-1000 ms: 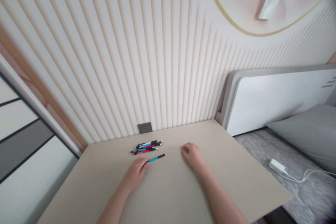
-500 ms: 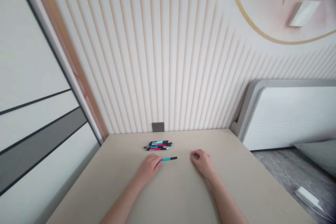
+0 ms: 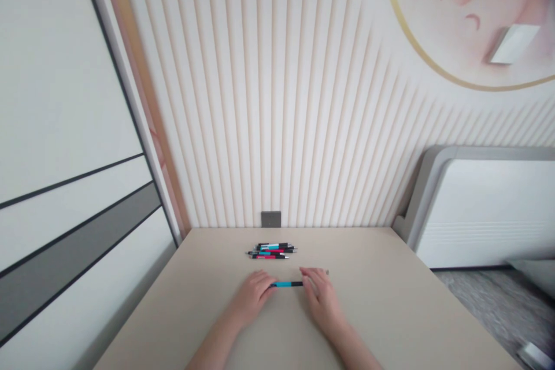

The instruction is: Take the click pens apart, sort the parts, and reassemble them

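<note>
A blue and black pen [image 3: 286,284] lies crosswise on the beige table [image 3: 390,312], between my two hands. My left hand [image 3: 254,298] pinches its left end with the fingers curled. The fingers of my right hand [image 3: 321,300] are closed over its right end. A small grey tip [image 3: 327,272] pokes out just past my right fingertips; I cannot make out what it is. Behind the hands, a small pile of several pens [image 3: 272,251], blue, red and black, rests near the wall.
A ribbed white wall rises straight behind the table, with a grey socket plate [image 3: 271,219] at its foot. A white and grey headboard [image 3: 477,214] stands to the right. A panelled wardrobe face [image 3: 65,185] borders the left side.
My right hand has moved left and taken the pen's right end. The left hand keeps hold of the pen. The camera has tilted up and turned left.
</note>
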The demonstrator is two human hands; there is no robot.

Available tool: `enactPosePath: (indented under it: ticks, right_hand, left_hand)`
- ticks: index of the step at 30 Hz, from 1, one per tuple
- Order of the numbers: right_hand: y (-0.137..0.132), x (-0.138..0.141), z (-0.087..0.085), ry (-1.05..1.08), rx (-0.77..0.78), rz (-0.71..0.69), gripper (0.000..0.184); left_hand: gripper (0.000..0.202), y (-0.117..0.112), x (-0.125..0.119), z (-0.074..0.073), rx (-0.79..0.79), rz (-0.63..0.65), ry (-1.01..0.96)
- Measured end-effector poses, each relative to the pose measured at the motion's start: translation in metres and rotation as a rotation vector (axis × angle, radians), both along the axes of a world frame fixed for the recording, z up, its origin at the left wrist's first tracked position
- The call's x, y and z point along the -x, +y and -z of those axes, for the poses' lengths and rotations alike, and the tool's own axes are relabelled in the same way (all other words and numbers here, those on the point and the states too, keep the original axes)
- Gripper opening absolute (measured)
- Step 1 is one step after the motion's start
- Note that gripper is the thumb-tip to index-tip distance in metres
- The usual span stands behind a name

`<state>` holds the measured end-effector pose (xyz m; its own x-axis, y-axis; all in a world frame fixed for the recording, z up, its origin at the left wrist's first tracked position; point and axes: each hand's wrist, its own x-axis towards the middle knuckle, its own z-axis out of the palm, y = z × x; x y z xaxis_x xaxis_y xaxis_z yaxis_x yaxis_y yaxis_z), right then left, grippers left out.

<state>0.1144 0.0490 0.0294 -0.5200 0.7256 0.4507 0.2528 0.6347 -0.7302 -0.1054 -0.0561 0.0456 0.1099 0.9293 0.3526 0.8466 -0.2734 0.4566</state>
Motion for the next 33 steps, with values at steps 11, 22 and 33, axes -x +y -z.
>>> enactPosePath:
  ticks: [11,22,33]
  right_hand:
    - [-0.015,0.010,-0.009,-0.187,0.125,-0.254,0.044]
    - [-0.009,0.002,-0.008,-0.284,-0.070,-0.233,0.034]
    - [-0.005,0.002,0.002,-0.185,0.090,-0.130,0.021]
  left_hand:
    - [0.034,-0.002,0.005,-0.008,-0.016,0.060,0.070]
    - [0.040,-0.003,0.002,-0.002,0.072,0.042,0.056]
    - [0.039,0.000,0.005,-0.002,0.034,0.025,-0.013]
